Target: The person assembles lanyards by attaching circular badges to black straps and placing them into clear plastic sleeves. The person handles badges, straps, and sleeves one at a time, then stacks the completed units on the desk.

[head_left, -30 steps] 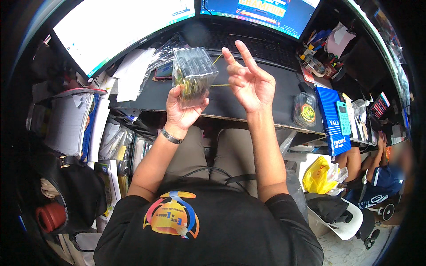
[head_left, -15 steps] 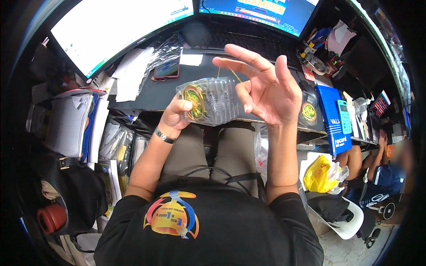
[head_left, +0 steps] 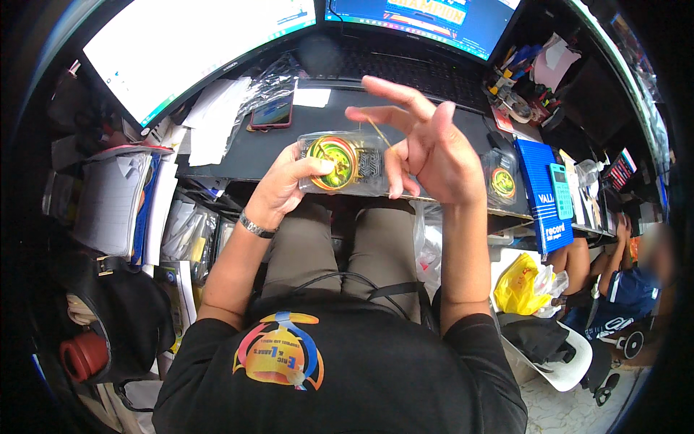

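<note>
My left hand (head_left: 283,179) grips a clear plastic packet (head_left: 371,163) just above the desk's near edge, its thumb pressed on the front. Inside shows a round medal-like disc (head_left: 347,153) in green, yellow and red. My right hand (head_left: 447,160) is to the right of the packet, with a thin yellow rubber band (head_left: 379,133) stretched between its fingers. Some of those fingers are spread and others curl in. Whether the band also loops round the packet is hard to make out. A similar packet with a round disc (head_left: 502,182) lies on the desk, right of my right hand.
Two monitors (head_left: 426,22) and a dark keyboard (head_left: 405,69) stand at the back. A phone (head_left: 273,116) and white papers (head_left: 213,123) lie left. At right are a blue record book (head_left: 533,163), a teal calculator (head_left: 560,189) and a pen holder (head_left: 510,69). Another person (head_left: 625,282) sits far right.
The packet has turned flatter, so its disc now faces up more fully. My left hand has shifted slightly; the right hand has tilted, the rubber band still on its fingers.
</note>
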Motion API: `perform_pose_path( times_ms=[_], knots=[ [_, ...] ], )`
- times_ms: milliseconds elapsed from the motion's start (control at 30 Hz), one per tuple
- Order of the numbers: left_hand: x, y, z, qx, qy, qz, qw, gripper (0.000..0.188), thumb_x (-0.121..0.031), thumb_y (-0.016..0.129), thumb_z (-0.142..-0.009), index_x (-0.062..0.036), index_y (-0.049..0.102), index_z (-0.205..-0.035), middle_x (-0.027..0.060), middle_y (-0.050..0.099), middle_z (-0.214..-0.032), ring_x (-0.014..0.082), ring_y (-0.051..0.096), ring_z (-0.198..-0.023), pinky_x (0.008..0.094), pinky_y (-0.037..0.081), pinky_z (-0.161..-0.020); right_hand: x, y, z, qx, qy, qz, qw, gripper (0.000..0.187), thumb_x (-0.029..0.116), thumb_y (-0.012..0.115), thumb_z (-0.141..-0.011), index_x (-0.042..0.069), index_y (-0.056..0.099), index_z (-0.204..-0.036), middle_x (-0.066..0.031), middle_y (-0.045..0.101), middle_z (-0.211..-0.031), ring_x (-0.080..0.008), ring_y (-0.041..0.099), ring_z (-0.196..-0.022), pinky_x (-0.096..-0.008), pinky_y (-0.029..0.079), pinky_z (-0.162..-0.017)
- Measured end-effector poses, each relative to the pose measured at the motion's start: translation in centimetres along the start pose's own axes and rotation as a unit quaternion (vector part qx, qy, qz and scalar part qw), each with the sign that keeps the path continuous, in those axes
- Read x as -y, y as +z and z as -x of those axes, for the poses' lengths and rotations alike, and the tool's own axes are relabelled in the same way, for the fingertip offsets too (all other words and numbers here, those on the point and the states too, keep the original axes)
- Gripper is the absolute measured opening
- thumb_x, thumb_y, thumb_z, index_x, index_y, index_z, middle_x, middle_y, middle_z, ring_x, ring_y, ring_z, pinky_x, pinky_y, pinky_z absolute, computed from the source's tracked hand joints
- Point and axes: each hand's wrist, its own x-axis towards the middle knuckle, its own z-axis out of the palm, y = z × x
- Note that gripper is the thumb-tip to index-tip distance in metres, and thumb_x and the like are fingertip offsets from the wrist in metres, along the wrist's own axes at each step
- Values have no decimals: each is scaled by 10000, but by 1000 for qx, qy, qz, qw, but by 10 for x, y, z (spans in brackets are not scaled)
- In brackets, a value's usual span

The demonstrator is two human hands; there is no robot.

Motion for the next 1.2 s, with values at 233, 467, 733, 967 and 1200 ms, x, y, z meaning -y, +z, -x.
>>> perform_pose_path(
  times_ms=[233,467,733,967,1200],
  knots=[
    [4,-9,1,-45,2,-40,998,331,-35,610,-848,22,553,-1170,122,638,-1081,180,656,-960,310,549,-851,-6,23,13,52,-28,332,942,549,364,592,-939,80,462,-1390,-208,558,-1276,-272,633,-924,-328,531,-761],
    [9,-13,4,-102,29,29,994,347,-136,597,-877,47,550,-1168,154,645,-1067,217,662,-977,342,584,-806,-34,53,34,-17,-23,396,918,359,299,671,-880,33,599,-1110,-200,497,-1055,-332,584,-940,-400,493,-831],
    [25,2,-8,-138,26,81,987,281,-170,599,-905,-21,558,-1139,96,651,-1004,189,653,-795,324,563,-705,-85,79,29,-67,-121,394,909,263,160,733,-821,24,597,-1000,-227,467,-1173,-369,457,-1164,-432,401,-990],
    [42,-8,-33,-222,85,6,971,332,-129,654,-885,-20,496,-1156,107,642,-1063,175,666,-906,283,572,-703,-41,55,42,-104,-121,492,856,314,196,728,-815,33,612,-1058,-279,494,-1228,-413,533,-1125,-449,434,-959],
    [30,-28,-45,-284,109,-529,792,516,-308,651,-885,39,503,-1237,233,579,-1189,353,575,-1102,434,450,-926,22,-110,97,-445,48,564,694,304,268,631,-892,3,676,-1034,-153,702,-951,-233,673,-877,-348,512,-788]
  ],
)
